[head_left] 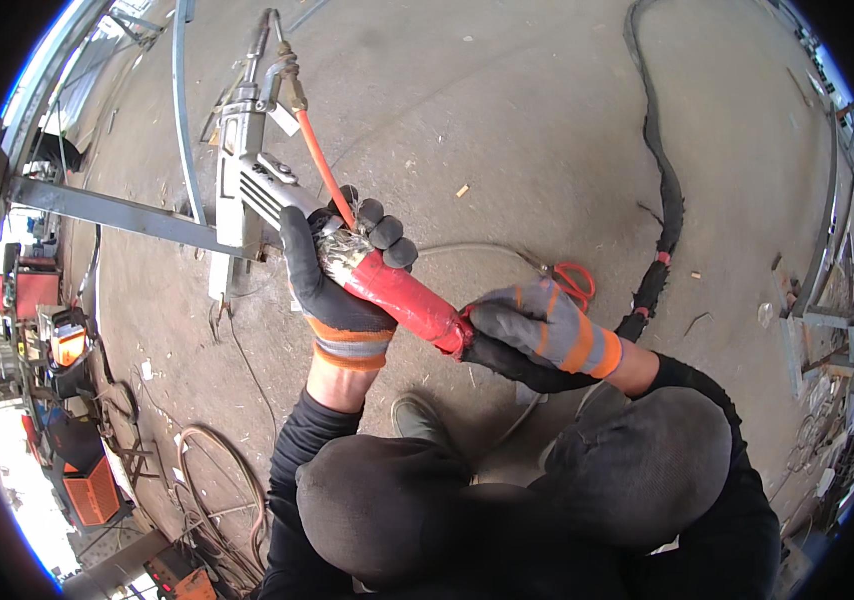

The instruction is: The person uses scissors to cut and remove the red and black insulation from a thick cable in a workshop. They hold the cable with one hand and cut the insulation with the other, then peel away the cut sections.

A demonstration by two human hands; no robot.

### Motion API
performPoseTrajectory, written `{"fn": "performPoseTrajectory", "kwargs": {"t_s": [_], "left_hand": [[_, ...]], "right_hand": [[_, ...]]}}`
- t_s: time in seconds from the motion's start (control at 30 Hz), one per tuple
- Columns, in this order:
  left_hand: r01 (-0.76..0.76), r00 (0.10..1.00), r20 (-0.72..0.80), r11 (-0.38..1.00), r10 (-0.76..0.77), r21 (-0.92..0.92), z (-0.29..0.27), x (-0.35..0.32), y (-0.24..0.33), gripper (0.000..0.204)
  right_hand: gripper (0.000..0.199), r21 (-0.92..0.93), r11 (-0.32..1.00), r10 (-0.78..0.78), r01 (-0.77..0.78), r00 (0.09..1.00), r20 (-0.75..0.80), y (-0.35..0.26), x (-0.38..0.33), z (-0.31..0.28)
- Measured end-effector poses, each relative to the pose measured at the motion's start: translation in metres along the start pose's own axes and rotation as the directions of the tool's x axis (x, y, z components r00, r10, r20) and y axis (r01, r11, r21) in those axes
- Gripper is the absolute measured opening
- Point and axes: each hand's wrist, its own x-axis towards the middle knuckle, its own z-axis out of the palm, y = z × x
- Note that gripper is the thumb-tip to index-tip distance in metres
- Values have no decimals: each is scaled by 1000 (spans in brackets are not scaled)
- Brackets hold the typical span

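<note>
Head view: by the left hand (330,300), the red-wrapped handle (409,299) is gripped near its upper end; at its lower-right end the right hand (539,326) is curled, exact grip hidden. The long axis slants up-left toward the metal tool (241,135).

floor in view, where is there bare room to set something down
The widest bare patch of floor lies between the silvery tool and the black cable; another, from that cable to the metal frame at right. Both hold small scraps. Crowded: the left, around the coiled hose and orange box.
</note>
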Motion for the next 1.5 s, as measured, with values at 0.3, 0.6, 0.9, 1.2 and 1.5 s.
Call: {"fn": "performPoseTrajectory", "kwargs": {"t_s": [0.3, 0.6, 0.9, 1.2, 1.5], "left_hand": [[66, 987, 148, 998, -63, -20, -17, -6, -23, 57], [179, 928, 218, 876, -301, 447, 39, -28, -65, 72], [-269, 963, 88, 905, 255, 329, 6, -7, 21, 47], [-298, 853, -302, 873, 425, 386, -1, 3, 16, 29], [-226, 895, -317, 933, 312, 280, -24, -12, 23, 18]], "right_hand": [[29, -170, 983, -62, 64, 998, 16, 33, -3, 13], [29, 344, 935, -4, -88, 966, 259, 111, 3, 68], [53, -358, 931, -2, -71, 980, -199, 3, 16, -42], [48, -920, 208, -397, 333, 888, 231, -28, 71, 43], [28, -622, 782, -123, 38, 988, -94, -30, 39, 25]]}}
